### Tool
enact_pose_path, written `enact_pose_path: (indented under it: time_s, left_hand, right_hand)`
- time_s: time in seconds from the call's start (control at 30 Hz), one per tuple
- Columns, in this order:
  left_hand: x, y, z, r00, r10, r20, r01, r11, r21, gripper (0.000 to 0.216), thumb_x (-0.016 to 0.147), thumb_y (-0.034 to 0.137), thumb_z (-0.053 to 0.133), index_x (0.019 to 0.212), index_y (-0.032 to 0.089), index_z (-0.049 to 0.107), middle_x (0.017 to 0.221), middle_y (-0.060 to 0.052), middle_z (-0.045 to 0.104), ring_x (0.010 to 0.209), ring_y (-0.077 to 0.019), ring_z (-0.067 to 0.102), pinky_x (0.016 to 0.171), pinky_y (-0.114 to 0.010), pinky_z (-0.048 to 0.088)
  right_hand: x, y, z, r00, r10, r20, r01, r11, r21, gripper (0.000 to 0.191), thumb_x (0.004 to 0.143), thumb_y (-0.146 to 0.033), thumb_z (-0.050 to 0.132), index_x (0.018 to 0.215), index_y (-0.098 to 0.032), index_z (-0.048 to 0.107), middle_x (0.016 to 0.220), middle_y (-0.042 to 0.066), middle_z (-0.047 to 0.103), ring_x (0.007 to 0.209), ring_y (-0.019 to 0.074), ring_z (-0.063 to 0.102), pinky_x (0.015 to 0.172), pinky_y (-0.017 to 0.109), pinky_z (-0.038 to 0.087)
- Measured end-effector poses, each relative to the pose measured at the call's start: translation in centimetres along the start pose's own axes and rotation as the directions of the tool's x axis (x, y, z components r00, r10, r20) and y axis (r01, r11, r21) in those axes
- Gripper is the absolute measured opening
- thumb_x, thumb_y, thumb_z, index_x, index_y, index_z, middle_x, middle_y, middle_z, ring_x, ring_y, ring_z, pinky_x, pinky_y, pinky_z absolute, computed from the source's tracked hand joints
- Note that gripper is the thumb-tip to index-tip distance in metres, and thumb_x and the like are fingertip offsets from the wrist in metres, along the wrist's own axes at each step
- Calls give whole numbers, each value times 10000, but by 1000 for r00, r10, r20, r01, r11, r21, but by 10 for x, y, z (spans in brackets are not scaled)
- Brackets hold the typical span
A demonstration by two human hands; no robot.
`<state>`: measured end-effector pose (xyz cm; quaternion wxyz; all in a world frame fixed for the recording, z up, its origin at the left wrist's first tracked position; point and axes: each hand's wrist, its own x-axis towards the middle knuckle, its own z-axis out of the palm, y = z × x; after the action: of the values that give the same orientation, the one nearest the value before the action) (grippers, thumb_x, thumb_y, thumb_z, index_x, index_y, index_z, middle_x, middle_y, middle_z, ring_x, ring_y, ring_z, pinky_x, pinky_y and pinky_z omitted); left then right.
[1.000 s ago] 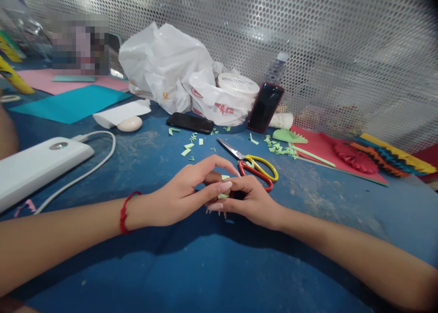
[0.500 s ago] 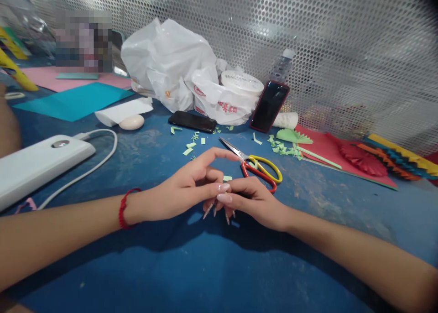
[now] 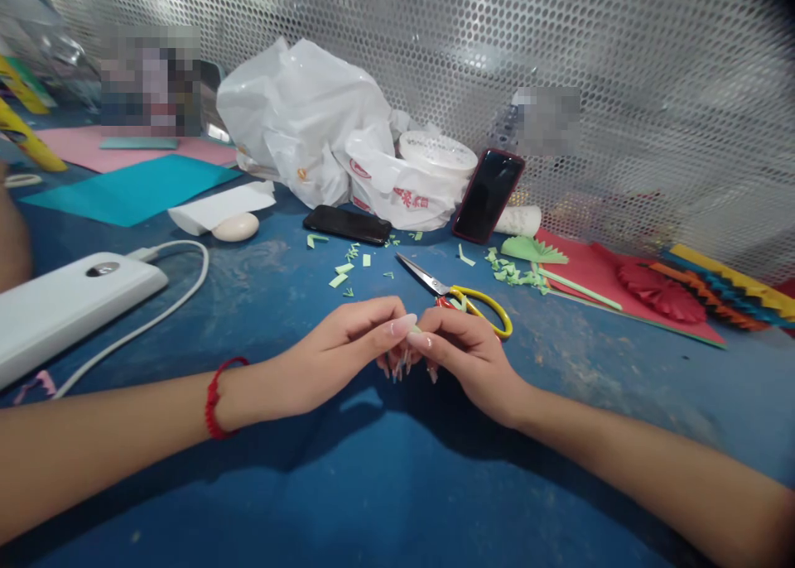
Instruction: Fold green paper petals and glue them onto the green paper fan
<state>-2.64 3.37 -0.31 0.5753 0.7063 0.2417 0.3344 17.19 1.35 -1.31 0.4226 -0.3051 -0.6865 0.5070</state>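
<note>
A: State the layout, largest item first

B: Perforated metal panel (image 3: 652, 55) across the far side. Blue table (image 3: 373, 502), full width. White plastic bag (image 3: 304, 113), far and left of centre; to its right, a white printed bag (image 3: 403, 191) with a round white tub (image 3: 438, 152) showing above it

A: Report markings

B: Printed bag: round red logo and a row of red characters, too blurred to read. Tub: dark marks, illegible. White power bank (image 3: 74, 311), left: round silver badge, detail too small to read

A: Report both hands

B: Left hand (image 3: 335, 353), red cord at the wrist, and right hand (image 3: 478, 365) meet near the centre. Each is nearly closed, thumb against fingers, and both pinch a pale green paper sliver (image 3: 413, 329) where the thumb tips meet

A: Remaining items?

B: Red-edged phone (image 3: 489, 195), standing tilted, far right of centre; black phone (image 3: 348, 224), flat, to its left. Scissors (image 3: 440, 286), just far of the hands: tip to the far left, yellow handle exposed, red handle partly hidden by the right hand. Smallest: pale green clippings (image 3: 515, 271), heaped at right, others scattered left of the scissors
</note>
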Motion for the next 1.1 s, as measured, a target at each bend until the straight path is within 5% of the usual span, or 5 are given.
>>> enact_pose_path:
  time_s: [0.4,0.5,0.57,0.73,1.1]
  left_hand:
    - [-2,4,-7,993,36,111,-65,961,268,358,1028,313,475,726,157,588,625,32,597,570,-64,567,566,-151,429]
    - [-1,1,-7,997,-36,68,23,984,179,384,1014,356,502,689,159,558,583,40,569,524,-63,549,527,-153,426]
    - [1,-1,-6,995,-92,38,88,992,91,404,1001,399,517,676,160,540,567,42,550,502,-66,533,499,-160,423]
    - [5,1,-6,988,-155,26,155,988,-17,455,976,479,530,655,156,526,545,36,539,466,-66,501,454,-169,383]
    - [5,-1,-6,967,-222,124,232,970,-73,439,958,476,562,667,148,542,558,25,562,479,-69,505,470,-174,398]
  right_hand:
    - [-2,-1,4,986,37,165,-11,988,-156,279,965,-367,601,781,-159,631,693,7,622,577,98,514,544,236,419]
    - [-8,1,6,994,-109,-22,97,949,-300,163,906,-313,692,874,-192,587,724,-26,592,592,91,508,549,220,431]
    - [-12,2,7,954,-272,-128,198,889,-414,239,844,-268,758,982,-212,571,825,-14,616,656,104,541,595,231,471]
    - [-11,1,7,848,-529,-21,426,705,-567,305,865,-103,686,1133,-237,625,963,50,693,835,164,653,749,309,552]
    - [-8,-2,3,788,-615,-24,469,624,-625,207,888,-56,667,992,-226,724,849,39,773,715,156,683,676,313,540]
